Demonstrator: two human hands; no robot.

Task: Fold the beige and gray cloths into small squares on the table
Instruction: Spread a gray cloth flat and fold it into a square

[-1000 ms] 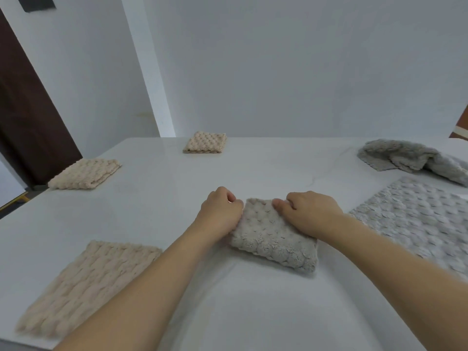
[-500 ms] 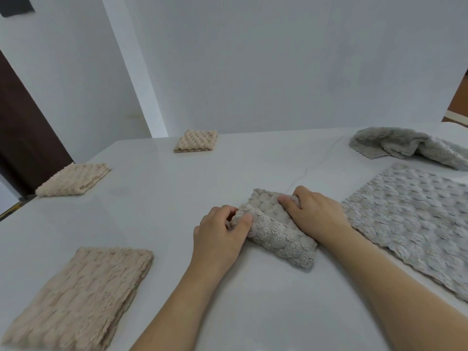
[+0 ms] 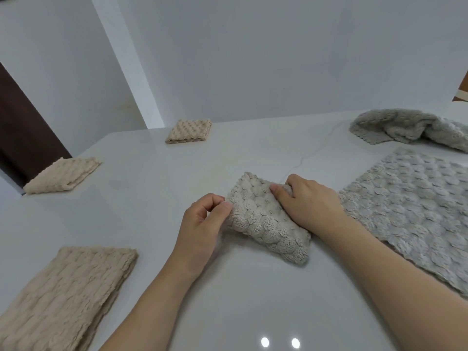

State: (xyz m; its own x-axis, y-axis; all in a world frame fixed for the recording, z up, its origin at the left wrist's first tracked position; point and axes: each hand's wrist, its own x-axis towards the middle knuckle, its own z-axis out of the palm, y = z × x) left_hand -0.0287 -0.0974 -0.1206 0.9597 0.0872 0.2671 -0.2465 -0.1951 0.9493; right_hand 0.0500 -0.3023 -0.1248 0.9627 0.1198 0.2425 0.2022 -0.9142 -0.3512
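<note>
Folded gray cloth (image 3: 268, 221) lies near the middle of the white table (image 3: 152, 188), a thick little bundle set at a slant, and I have both hands on it. My left hand (image 3: 202, 224) is at its near-left corner, thumb and curled fingers (image 3: 215, 201) pinching the edge of the fleece. My right hand (image 3: 309, 201) is at the far-right end, thumb lying on top of the cloth and the other fingers curled round its edge, gripping it; I cannot tell how far they reach beneath.

Just beside my right wrist, a flat gray cloth (image 3: 410, 206) is spread open on the right of the table, its near-left edge close to the bundle, and my right forearm crosses its corner. Behind it, toward the far right edge, a crumpled gray cloth (image 3: 405, 127) sits in a loose heap.

On the left side I see three beige pieces, all well apart from the bundle. A half-folded beige cloth (image 3: 65, 295) lies at the near-left corner and runs out of view at the bottom. A folded beige cloth (image 3: 63, 174) rests at the left edge of the table, by a dark door (image 3: 22, 138). A small beige square (image 3: 188, 130) sits at the far edge, against the white wall (image 3: 253, 59).
</note>
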